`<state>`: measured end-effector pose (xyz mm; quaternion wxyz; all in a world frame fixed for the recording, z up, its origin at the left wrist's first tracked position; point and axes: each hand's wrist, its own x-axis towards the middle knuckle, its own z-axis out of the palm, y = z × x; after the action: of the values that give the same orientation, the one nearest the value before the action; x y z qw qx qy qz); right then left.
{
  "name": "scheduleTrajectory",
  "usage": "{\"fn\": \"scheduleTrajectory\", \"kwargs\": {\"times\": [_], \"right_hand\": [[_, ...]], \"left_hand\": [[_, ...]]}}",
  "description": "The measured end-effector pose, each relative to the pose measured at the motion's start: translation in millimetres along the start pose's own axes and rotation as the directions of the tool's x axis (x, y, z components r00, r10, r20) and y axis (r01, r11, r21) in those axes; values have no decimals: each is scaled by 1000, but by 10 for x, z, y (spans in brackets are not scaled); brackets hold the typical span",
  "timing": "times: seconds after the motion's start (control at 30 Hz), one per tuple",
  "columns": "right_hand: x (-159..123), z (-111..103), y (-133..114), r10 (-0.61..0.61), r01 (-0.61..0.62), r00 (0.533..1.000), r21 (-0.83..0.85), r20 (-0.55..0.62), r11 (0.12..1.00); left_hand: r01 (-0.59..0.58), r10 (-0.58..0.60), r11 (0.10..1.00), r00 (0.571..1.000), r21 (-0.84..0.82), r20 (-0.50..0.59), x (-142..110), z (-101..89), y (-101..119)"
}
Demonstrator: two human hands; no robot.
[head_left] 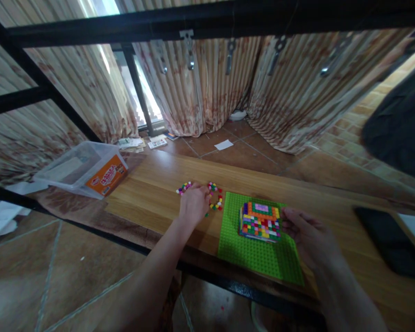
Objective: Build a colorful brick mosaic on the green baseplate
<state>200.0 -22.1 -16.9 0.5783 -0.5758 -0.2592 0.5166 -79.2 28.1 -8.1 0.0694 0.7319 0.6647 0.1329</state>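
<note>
A stepped block of many-coloured small bricks (260, 221) stands on a green baseplate (256, 253) on the wooden table (152, 193). My right hand (306, 235) rests at the block's right side, fingers curled against it. My left hand (193, 203) lies palm down over a scatter of small loose bricks (215, 196) left of the baseplate, fingers bent over them. Whether it has picked any up is hidden.
A clear plastic tub (83, 168) with an orange label lies at the table's left end. A dark flat object (387, 240) sits at the right. Black metal frame bars (207, 18) cross overhead. Curtains and papers are on the tiled floor beyond.
</note>
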Motion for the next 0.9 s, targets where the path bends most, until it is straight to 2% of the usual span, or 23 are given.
{"fn": "scheduleTrajectory", "kwargs": {"times": [0.33, 0.43, 0.5, 0.57, 0.6, 0.67, 0.77, 0.9], "right_hand": [[-16, 15, -38, -18, 18, 1000, 9, -8, 1000], [-17, 31, -49, -171, 170, 983, -25, -61, 985], [-50, 65, -56, -358, 344, 925, -122, -128, 931], [-127, 120, -61, -559, 520, 819, -247, -127, 818], [-182, 153, -63, -643, 597, 761, -297, -82, 745], [-308, 227, -70, -747, 721, 659, -355, 86, 595], [-473, 331, -91, -755, 819, 560, -366, 341, 442], [-526, 394, -97, -715, 867, 494, -338, 494, 365]], "left_hand": [[76, -76, 996, 997, 40, -8, 52, 48, 127], [44, -50, 995, 997, -84, -61, 26, 5, 134], [-22, 0, 955, 997, -297, -73, -19, -24, 158], [-65, 64, 809, 998, -584, -22, -88, -41, 221], [-45, 89, 694, 996, -719, 24, -129, -46, 269], [66, 118, 450, 984, -890, 133, -209, -52, 390], [177, 181, 216, 959, -960, 218, -288, -73, 573], [226, 245, 85, 939, -970, 240, -307, -99, 692]]}}
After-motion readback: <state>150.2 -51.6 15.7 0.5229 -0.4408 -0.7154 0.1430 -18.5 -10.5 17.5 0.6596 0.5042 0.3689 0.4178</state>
